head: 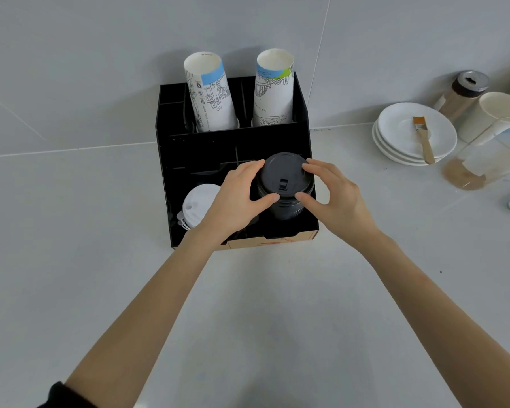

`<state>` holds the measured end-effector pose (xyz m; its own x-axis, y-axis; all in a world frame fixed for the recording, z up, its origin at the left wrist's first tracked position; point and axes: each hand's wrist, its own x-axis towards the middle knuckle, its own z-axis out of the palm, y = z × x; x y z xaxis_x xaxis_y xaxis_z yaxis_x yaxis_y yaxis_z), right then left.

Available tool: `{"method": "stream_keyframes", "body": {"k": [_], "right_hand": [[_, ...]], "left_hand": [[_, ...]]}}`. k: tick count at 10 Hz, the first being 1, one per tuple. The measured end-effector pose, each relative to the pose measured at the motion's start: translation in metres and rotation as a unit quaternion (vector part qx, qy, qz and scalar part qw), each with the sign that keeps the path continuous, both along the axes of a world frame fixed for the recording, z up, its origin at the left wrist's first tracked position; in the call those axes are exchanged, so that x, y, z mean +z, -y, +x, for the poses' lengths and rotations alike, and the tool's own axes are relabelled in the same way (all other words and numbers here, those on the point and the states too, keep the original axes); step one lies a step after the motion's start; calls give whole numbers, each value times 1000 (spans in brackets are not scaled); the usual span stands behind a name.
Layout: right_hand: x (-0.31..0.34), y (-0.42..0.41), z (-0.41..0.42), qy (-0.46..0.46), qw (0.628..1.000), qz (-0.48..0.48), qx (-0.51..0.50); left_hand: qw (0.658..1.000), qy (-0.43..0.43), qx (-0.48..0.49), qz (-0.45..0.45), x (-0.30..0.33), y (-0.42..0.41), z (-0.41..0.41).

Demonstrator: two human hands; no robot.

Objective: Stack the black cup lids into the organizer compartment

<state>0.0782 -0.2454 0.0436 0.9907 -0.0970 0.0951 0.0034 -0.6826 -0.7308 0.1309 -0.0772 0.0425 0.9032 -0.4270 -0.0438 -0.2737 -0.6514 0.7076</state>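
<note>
A stack of black cup lids [283, 181] stands in the front right compartment of the black organizer [200, 145]. Its top lid rises above the compartment walls. My left hand [236, 198] grips the stack from the left, with the index finger on the far rim and the thumb on the near side. On the right, my right hand [331, 192] holds it the same way, thumb and fingers curved around the rim. A stack of white lids [199, 206] sits in the front left compartment, partly hidden by my left hand.
Two stacks of printed paper cups [211, 92] [274, 89] stand in the organizer's rear slots. Right of it are stacked white plates [401, 134] with a brush [423, 139], a shaker jar [462, 92], a sleeve of white cups [489, 128]. A tiled wall rises behind.
</note>
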Motion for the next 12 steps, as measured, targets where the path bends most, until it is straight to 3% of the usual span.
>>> {"method": "stream_keyframes", "body": {"k": [7, 10, 12], "right_hand": [[-26, -7, -3, -13, 1000, 14, -4], [-14, -6, -4, -30, 998, -52, 31], [8, -10, 5, -54, 985, -159, 31]], "left_hand": [[1000, 0, -3, 15, -17, 3, -3], [1000, -15, -22, 11, -7, -4, 2], [997, 30, -24, 63, 9, -15, 6]]}}
